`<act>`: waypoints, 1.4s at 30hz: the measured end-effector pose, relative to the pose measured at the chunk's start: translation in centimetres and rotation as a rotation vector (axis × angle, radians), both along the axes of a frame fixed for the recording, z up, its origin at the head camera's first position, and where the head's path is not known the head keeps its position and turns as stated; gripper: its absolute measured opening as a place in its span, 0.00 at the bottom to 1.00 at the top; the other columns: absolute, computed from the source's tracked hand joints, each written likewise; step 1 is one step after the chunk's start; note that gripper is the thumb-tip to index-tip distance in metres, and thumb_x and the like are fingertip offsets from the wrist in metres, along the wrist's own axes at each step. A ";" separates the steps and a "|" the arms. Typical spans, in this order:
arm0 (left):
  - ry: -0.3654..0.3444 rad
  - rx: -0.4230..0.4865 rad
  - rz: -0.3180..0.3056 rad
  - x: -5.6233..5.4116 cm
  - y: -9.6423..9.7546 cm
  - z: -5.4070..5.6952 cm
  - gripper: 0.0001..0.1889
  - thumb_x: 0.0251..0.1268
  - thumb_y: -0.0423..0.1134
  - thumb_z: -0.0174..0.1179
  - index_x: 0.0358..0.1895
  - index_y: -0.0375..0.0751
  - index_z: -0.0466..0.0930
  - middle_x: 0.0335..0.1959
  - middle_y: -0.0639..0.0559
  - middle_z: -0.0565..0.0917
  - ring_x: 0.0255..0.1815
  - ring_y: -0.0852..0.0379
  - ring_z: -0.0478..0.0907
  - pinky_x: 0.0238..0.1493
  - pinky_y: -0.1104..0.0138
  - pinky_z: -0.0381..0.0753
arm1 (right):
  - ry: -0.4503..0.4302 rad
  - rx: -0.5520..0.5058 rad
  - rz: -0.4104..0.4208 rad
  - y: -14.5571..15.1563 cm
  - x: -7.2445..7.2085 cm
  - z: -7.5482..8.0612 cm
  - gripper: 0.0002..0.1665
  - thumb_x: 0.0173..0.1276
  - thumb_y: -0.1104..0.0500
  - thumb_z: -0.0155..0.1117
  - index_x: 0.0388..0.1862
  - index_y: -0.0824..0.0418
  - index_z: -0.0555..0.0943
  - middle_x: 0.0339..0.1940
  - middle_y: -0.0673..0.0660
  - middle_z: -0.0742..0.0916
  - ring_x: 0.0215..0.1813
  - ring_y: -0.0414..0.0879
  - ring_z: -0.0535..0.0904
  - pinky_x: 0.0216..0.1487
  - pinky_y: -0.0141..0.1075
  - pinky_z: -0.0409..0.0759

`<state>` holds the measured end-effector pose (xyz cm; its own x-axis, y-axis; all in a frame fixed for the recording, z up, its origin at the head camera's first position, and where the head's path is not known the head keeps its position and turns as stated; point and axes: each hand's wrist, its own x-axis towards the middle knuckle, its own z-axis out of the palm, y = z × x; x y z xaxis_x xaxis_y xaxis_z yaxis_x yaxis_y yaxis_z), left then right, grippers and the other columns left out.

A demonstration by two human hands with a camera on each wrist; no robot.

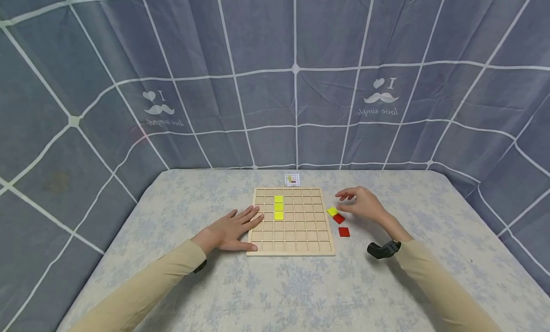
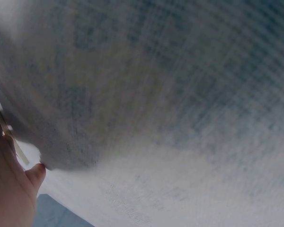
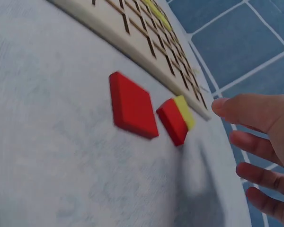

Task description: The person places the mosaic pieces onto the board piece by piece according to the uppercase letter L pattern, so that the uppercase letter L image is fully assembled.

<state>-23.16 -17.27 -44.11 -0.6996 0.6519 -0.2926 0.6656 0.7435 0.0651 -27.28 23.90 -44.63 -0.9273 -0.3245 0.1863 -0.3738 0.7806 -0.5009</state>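
Observation:
A light wooden grid board lies on the table, with yellow square tiles in a short column in its upper left cells. My left hand rests with spread fingers across the board's left edge. To the right of the board lie a loose yellow tile, a red tile touching it, and another red tile nearer me. My right hand hovers beside these tiles, fingers loosely bent, holding nothing. In the right wrist view its thumb and fingers are apart, above the table.
Behind the board lies a small printed card with a grid pattern. A pale floral cloth covers the table. A blue-grey curtain with white lines surrounds the back and sides. A black band sits on the right wrist.

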 end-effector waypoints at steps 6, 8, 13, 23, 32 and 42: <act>-0.002 0.005 0.009 0.2 -0.1 0.1 0.47 0.63 0.73 0.43 0.79 0.54 0.41 0.80 0.51 0.39 0.81 0.51 0.38 0.76 0.45 0.48 | -0.053 -0.004 0.029 0.7 0.5 -0.6 0.20 0.56 0.53 0.73 0.48 0.58 0.86 0.37 0.53 0.88 0.40 0.49 0.81 0.35 0.36 0.76; 0.000 0.006 0.009 0.2 -0.1 0.1 0.47 0.63 0.73 0.44 0.79 0.54 0.41 0.80 0.50 0.39 0.81 0.51 0.38 0.76 0.44 0.48 | -0.066 -0.011 0.038 0.7 0.6 -0.7 0.20 0.57 0.53 0.73 0.47 0.58 0.86 0.37 0.53 0.88 0.40 0.48 0.81 0.35 0.36 0.77; 0.000 0.010 0.007 0.3 0.0 0.2 0.47 0.63 0.73 0.44 0.79 0.53 0.41 0.80 0.50 0.40 0.81 0.50 0.38 0.76 0.44 0.48 | -0.075 0.001 0.052 0.3 0.7 -1.1 0.20 0.57 0.51 0.73 0.48 0.58 0.86 0.38 0.53 0.89 0.40 0.46 0.82 0.37 0.36 0.78; -0.001 0.005 0.004 0.2 0.0 0.0 0.47 0.63 0.73 0.44 0.79 0.54 0.41 0.80 0.50 0.39 0.81 0.50 0.38 0.76 0.44 0.48 | -0.058 0.047 0.044 -0.7 0.7 -1.4 0.22 0.54 0.48 0.74 0.46 0.56 0.86 0.37 0.53 0.89 0.37 0.44 0.82 0.38 0.39 0.79; 0.007 -0.001 0.004 0.1 0.1 -0.1 0.47 0.63 0.73 0.43 0.79 0.54 0.41 0.80 0.50 0.39 0.81 0.51 0.38 0.76 0.45 0.49 | -0.031 0.062 -0.010 -1.3 0.5 -1.6 0.21 0.54 0.48 0.74 0.44 0.56 0.86 0.35 0.52 0.89 0.36 0.44 0.82 0.37 0.38 0.79; 0.018 -0.007 0.002 0.0 0.0 -0.1 0.47 0.62 0.74 0.42 0.79 0.54 0.40 0.80 0.51 0.38 0.81 0.51 0.38 0.76 0.45 0.48 | -0.050 0.058 -0.039 -1.7 0.3 -1.3 0.19 0.55 0.49 0.74 0.42 0.58 0.87 0.33 0.51 0.88 0.33 0.41 0.77 0.32 0.33 0.73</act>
